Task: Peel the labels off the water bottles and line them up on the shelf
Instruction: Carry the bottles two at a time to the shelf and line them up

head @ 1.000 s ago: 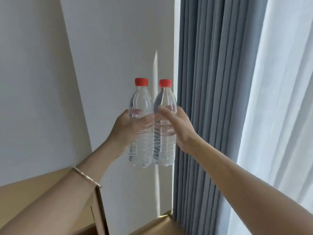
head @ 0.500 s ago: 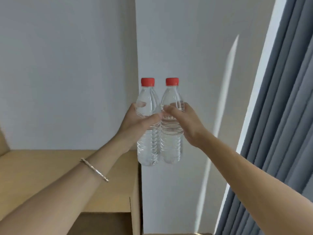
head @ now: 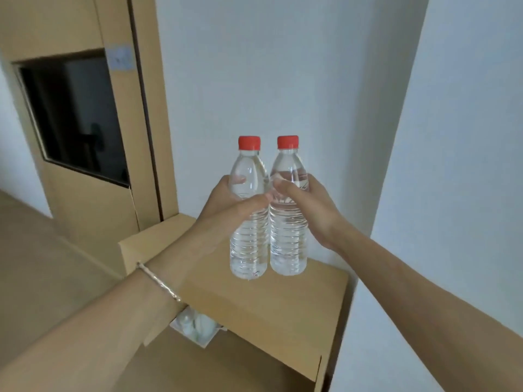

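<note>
Two clear water bottles with red caps and no labels are held upright side by side in the air. My left hand (head: 226,205) grips the left bottle (head: 249,244) around its upper body. My right hand (head: 308,205) grips the right bottle (head: 288,244) the same way. The two bottles touch each other. Their bases hang a little above the top board of a light wooden shelf (head: 271,304).
A wooden door (head: 85,193) with a dark glass pane stands at the left, a white wall (head: 283,80) lies behind the bottles, and a white pillar (head: 452,165) rises at the right. Below the top board, something pale (head: 195,326) lies in a lower compartment.
The view has swung left and down: the curtain is gone and the door and shelf top have come into sight. Both hands keep their hold on the bottles, now lower over the shelf.
</note>
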`<action>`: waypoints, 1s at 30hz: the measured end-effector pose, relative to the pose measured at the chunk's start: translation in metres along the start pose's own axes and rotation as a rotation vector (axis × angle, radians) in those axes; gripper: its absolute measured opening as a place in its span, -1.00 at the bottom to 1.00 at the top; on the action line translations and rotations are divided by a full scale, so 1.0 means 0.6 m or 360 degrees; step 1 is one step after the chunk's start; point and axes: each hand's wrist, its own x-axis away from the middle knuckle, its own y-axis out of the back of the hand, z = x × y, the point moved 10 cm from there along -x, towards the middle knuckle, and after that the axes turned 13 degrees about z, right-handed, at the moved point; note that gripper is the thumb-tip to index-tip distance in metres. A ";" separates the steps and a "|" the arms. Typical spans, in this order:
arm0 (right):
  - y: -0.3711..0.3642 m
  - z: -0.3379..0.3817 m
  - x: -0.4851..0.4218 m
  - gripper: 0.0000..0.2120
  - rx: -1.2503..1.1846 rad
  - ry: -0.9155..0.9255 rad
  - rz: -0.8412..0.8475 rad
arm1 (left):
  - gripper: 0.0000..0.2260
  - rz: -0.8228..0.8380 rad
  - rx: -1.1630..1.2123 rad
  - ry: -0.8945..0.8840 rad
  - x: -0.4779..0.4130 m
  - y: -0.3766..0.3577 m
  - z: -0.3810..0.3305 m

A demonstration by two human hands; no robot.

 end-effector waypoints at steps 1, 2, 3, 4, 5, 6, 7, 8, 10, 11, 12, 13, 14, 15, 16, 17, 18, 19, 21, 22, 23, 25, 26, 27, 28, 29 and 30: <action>-0.024 0.001 -0.028 -0.39 0.0000 0.0009 0.0034 | -0.42 -0.0037 -0.0005 0.0002 -0.004 0.032 0.010; -0.051 0.002 -0.056 -0.43 -0.0004 0.0021 0.0064 | -0.42 -0.0072 -0.0021 0.0007 -0.009 0.067 0.021; -0.078 0.004 -0.084 -0.44 -0.0005 0.0029 0.0083 | -0.41 -0.0105 -0.0048 0.0010 -0.014 0.102 0.030; -0.104 0.005 -0.111 -0.42 -0.0007 0.0030 0.0096 | -0.39 -0.0131 -0.0084 0.0018 -0.021 0.139 0.040; -0.130 0.005 -0.139 -0.39 -0.0007 0.0027 0.0109 | -0.37 -0.0154 -0.0118 0.0020 -0.030 0.176 0.048; -0.156 0.006 -0.170 -0.37 -0.0003 0.0026 0.0130 | -0.35 -0.0179 -0.0153 0.0016 -0.038 0.214 0.055; -0.181 0.008 -0.198 -0.38 0.0005 0.0028 0.0150 | -0.31 -0.0200 -0.0181 0.0014 -0.047 0.249 0.062; -0.203 0.009 -0.226 -0.39 0.0004 0.0034 0.0165 | -0.28 -0.0220 -0.0201 0.0015 -0.056 0.282 0.070; -0.246 0.008 -0.277 -0.44 -0.0009 0.0040 0.0187 | -0.25 -0.0271 -0.0202 0.0027 -0.072 0.344 0.089; -0.267 0.007 -0.299 -0.49 -0.0011 0.0045 0.0203 | -0.26 -0.0293 -0.0204 0.0028 -0.080 0.373 0.100; -0.288 0.004 -0.320 -0.56 -0.0019 0.0045 0.0213 | -0.30 -0.0307 -0.0214 0.0037 -0.087 0.399 0.114; -0.307 -0.001 -0.338 -0.61 -0.0030 0.0037 0.0222 | -0.35 -0.0321 -0.0224 0.0048 -0.093 0.421 0.125; -0.325 -0.008 -0.356 -0.62 -0.0041 0.0027 0.0243 | -0.40 -0.0335 -0.0229 0.0060 -0.098 0.441 0.137; -0.342 -0.016 -0.373 -0.61 -0.0044 0.0015 0.0268 | -0.45 -0.0350 -0.0240 0.0078 -0.104 0.462 0.153; -0.356 -0.024 -0.389 -0.61 -0.0040 0.0003 0.0289 | -0.51 -0.0364 -0.0252 0.0105 -0.109 0.479 0.166; -0.368 -0.031 -0.403 -0.62 -0.0032 -0.0006 0.0305 | -0.54 -0.0373 -0.0258 0.0120 -0.115 0.493 0.178; -0.378 -0.038 -0.418 -0.63 -0.0020 -0.0011 0.0316 | -0.56 -0.0367 -0.0262 0.0127 -0.123 0.505 0.190; -0.385 -0.046 -0.434 -0.63 -0.0007 -0.0019 0.0320 | -0.59 -0.0362 -0.0268 0.0127 -0.134 0.515 0.200; -0.394 -0.063 -0.468 -0.60 0.0017 -0.0040 0.0317 | -0.65 -0.0364 -0.0275 0.0127 -0.158 0.530 0.218; -0.398 -0.070 -0.485 -0.59 0.0024 -0.0044 0.0317 | -0.66 -0.0370 -0.0283 0.0135 -0.171 0.538 0.228; -0.401 -0.079 -0.503 -0.58 0.0024 -0.0046 0.0318 | -0.67 -0.0379 -0.0291 0.0148 -0.187 0.546 0.239; -0.404 -0.100 -0.546 -0.58 0.0011 -0.0050 0.0324 | -0.61 -0.0398 -0.0307 0.0181 -0.221 0.566 0.265; -0.405 -0.110 -0.569 -0.59 -0.0001 -0.0048 0.0330 | -0.58 -0.0408 -0.0297 0.0200 -0.240 0.573 0.276; -0.404 -0.121 -0.594 -0.60 -0.0013 -0.0046 0.0337 | -0.60 -0.0413 -0.0298 0.0221 -0.261 0.582 0.289; -0.403 -0.133 -0.622 -0.60 -0.0020 -0.0043 0.0342 | -0.64 -0.0413 -0.0315 0.0230 -0.284 0.591 0.299; -0.401 -0.144 -0.650 -0.61 -0.0022 -0.0038 0.0343 | -0.67 -0.0407 -0.0330 0.0228 -0.309 0.599 0.309; -0.398 -0.155 -0.680 -0.61 -0.0027 -0.0027 0.0343 | -0.68 -0.0406 -0.0347 0.0222 -0.334 0.607 0.319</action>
